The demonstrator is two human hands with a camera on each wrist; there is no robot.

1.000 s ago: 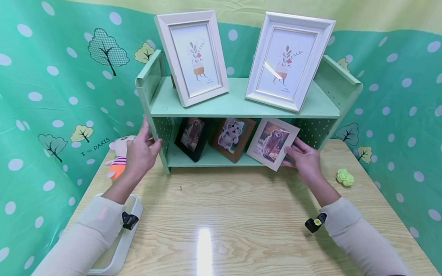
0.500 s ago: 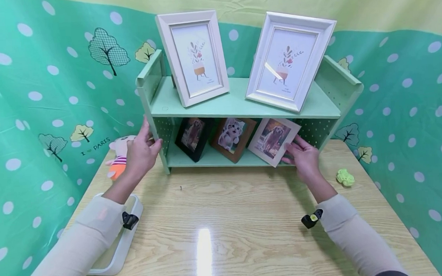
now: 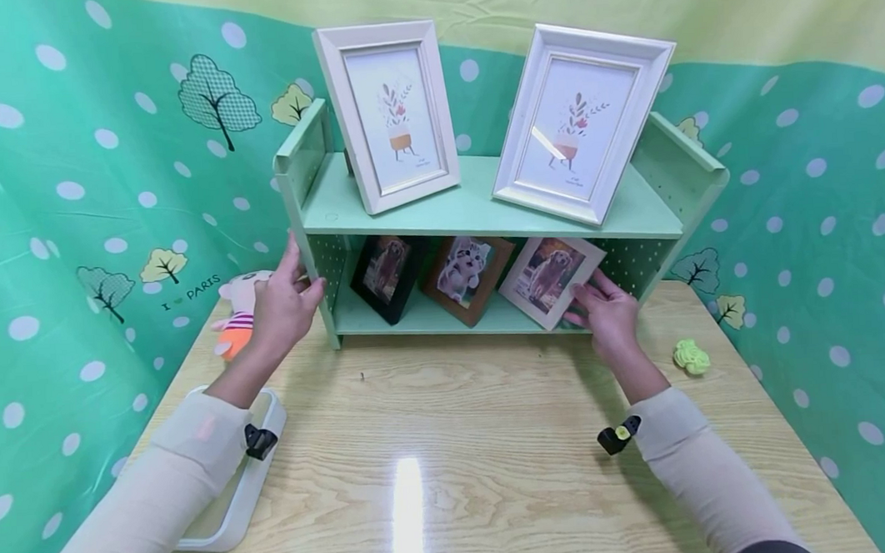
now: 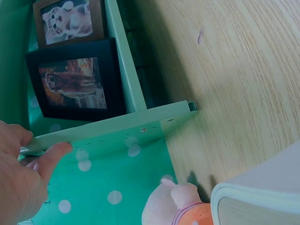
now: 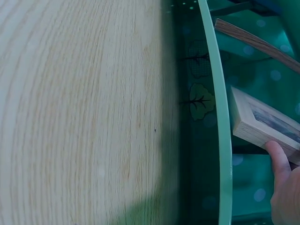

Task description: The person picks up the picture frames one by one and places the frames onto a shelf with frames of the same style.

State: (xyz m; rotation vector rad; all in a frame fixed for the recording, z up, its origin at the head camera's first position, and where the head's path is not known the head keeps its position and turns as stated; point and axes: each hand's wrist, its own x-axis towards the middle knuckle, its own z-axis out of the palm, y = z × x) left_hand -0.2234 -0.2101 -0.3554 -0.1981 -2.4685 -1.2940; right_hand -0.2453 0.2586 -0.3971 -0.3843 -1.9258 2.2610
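Observation:
In the head view a light wooden photo frame [image 3: 549, 281] with a dog picture leans at the right of the lower shelf. My right hand [image 3: 611, 313] pinches its lower right edge, thumb on the front side and fingers behind. The right wrist view shows the thumb on the edge of this photo frame [image 5: 262, 124]. My left hand [image 3: 282, 306] holds the left side panel of the green shelf [image 3: 484, 216] at its front edge, seen also in the left wrist view. Beside the light frame stand a brown photo frame [image 3: 467, 279] and a black photo frame [image 3: 386, 278].
Two white picture frames [image 3: 391, 116] stand tilted on the top shelf. A plush toy [image 3: 236, 316] sits left of the shelf, behind a white-rimmed tray [image 3: 233, 521]. A green flower-like piece [image 3: 690, 356] lies right on the wooden table [image 3: 481, 441].
My right hand has shifted the light frame slightly right and back, farther onto the lower shelf. The right forearm has drifted a little left. My left hand stays put.

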